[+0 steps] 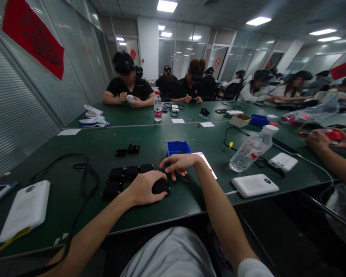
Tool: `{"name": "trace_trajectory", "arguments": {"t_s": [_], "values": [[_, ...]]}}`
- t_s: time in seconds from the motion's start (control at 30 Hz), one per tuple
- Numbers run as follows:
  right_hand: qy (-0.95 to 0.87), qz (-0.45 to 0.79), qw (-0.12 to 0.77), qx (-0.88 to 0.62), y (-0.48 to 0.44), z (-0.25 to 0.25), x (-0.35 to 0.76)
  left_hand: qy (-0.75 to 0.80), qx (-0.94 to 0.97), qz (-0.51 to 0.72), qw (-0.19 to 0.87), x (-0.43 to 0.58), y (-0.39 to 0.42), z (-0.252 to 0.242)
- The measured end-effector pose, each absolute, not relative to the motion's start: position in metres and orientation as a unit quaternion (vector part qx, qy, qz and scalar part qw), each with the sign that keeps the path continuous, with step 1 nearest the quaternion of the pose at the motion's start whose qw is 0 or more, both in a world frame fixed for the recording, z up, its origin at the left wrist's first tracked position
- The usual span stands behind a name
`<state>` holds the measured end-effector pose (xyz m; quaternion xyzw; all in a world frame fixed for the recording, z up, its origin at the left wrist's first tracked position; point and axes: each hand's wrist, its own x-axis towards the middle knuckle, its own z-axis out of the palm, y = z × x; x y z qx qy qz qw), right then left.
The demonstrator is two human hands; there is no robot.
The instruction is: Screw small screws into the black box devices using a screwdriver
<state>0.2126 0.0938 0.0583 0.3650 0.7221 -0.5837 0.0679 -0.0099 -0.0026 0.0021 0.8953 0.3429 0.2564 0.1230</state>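
My left hand (145,187) rests on the green table (80,154), its fingers curled around a small black block (160,187). My right hand (180,162) hovers just behind it, fingers spread and bent downward, holding nothing I can make out. A thin dark tool (182,178) lies under the right hand. Several more black blocks (123,174) sit in a cluster left of my left hand. A small blue tray (178,147) stands right behind my right hand.
Two more black parts (128,150) lie farther back. A white power bank (25,209) with black cable sits at left, another (255,184) at right, beside a lying water bottle (252,148). A co-worker's hands (320,140) work at right. Other people sit along the far side.
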Motion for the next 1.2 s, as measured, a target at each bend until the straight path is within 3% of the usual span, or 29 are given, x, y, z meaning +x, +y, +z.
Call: {"name": "trace_trajectory", "arguments": {"t_s": [0.23, 0.43, 1.2], "values": [[0.712, -0.546, 0.097, 0.431, 0.088, 0.058, 0.205, 0.327, 0.882, 0.314, 0.129, -0.009, -0.004, 0.007], [0.727, -0.541, 0.151, 0.395, 0.089, 0.054, 0.202, 0.328, 0.865, 0.362, 0.116, -0.01, -0.005, 0.008], [0.795, -0.472, 0.111, 0.365, 0.095, 0.042, 0.212, 0.359, 0.831, 0.42, 0.063, -0.011, -0.004, 0.007]]}}
